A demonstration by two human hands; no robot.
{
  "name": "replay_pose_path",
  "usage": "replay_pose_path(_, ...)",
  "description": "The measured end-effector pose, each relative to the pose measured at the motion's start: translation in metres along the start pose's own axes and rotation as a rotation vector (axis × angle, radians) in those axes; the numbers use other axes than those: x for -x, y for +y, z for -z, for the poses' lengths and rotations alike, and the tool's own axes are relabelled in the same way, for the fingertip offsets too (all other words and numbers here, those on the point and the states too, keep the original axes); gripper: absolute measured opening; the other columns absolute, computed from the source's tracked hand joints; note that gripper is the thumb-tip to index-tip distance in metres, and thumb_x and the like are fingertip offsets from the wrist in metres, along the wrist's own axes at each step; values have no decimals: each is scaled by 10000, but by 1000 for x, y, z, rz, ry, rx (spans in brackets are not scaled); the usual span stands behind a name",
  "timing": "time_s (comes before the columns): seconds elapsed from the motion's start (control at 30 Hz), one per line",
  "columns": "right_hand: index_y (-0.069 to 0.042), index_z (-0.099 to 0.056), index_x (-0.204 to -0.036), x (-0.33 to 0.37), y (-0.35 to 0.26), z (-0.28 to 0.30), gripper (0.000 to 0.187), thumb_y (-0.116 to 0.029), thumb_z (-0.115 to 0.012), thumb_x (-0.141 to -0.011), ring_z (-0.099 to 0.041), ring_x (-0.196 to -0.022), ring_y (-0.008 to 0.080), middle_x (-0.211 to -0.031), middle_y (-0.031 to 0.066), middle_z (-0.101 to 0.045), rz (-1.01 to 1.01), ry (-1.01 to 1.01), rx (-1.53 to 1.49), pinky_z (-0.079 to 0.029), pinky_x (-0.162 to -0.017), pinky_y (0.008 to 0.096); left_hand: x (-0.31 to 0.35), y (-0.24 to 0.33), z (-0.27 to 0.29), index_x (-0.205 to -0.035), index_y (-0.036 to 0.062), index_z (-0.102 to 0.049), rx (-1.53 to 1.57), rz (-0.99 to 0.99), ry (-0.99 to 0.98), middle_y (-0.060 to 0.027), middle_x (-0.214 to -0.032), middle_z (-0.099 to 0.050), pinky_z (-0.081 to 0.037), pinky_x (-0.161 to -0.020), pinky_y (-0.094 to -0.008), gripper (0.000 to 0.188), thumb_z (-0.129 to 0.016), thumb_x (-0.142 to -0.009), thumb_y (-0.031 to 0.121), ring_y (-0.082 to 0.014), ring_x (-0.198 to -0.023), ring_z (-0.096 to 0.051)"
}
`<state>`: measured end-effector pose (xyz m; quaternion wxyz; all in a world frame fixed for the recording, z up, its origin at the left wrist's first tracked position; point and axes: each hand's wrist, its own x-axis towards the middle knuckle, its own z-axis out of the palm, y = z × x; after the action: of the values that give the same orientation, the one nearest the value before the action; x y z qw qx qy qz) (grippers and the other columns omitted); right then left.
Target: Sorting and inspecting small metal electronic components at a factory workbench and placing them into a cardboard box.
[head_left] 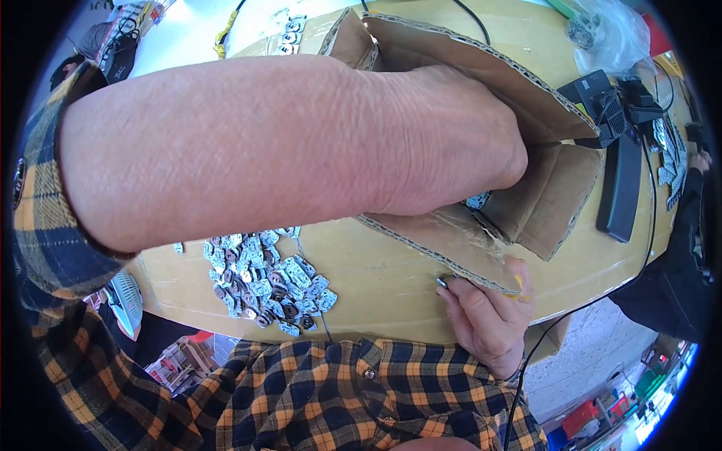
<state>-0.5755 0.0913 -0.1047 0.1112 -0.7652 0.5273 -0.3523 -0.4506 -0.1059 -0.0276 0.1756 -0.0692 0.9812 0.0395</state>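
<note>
A broad tan tabletop [383, 293] spreads across the room, washed by white glare at upper left. Pale speckled floor [594, 338] shows at lower right, near a bright bluish-white glow [665, 425].

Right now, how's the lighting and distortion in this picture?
Head view: black fisheye rim cuts the corners; glare washes out the white surface, upper left; the cardboard box is shaded inside, partly hidden by the left forearm; the small parts look fairly sharp.

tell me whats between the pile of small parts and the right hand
In the head view, only a bare stretch of tan tabletop shows between the pile of small parts and the right hand.
</note>
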Motion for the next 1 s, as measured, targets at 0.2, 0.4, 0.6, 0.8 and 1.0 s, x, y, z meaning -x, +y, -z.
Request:
replay_pose_path(0.2,-2,-660,-837,-2,-1,-1,295,-39,-719,-550,-559,-758,279,-1006,166,-635,-2,16,13,-430,-614,363,2,-4,20,-792,-28,-670,141,-45,-8,-194,-791,-685,-566,-756,-371,83,-662,-709,-30,-328,-834,-694)
replay_pose_path(0.4,7,-656,-833,-6,-4,0,278,-8,-739,-569,-575,-777,285,-972,155,-640,-23,19,10,-448,-623,368,-2,-8,11,-896,-43,-645,201,-86,63,-225,-813,-672,-559,-739,-385,158,-627,-741,-18,-345,-839,-682)
replay_pose_path(0.6,23,-638,-810,-10,-8,2,253,-8,-743,-581,-580,-778,281,-948,128,-639,-26,16,12,-465,-656,372,-14,-15,-4,-895,-28,-647,222,-236,143,-217,-809,-669,-543,-726,-408,174,-622,-725,0,-356,-820,-670)
replay_pose_path(0.8,24,-641,-808,-10,-9,1,251,-2,-754,-585,-601,-813,279,-943,112,-640,-42,28,-6,-477,-675,362,-12,-10,11,-793,-18,-671,245,-216,64,-208,-778,-668,-540,-730,-408,93,-623,-717,7,-354,-820,-671)
replay_pose_path(1.0,-6,-657,-789,-11,-11,0,231,-13,-780,-593,-617,-829,310,-945,103,-681,-76,47,-20,-494,-741,391,1,-1,42,-802,-18,-681,224,-71,-148,-195,-774,-676,-546,-725,-401,108,-634,-709,10,-341,-805,-679)
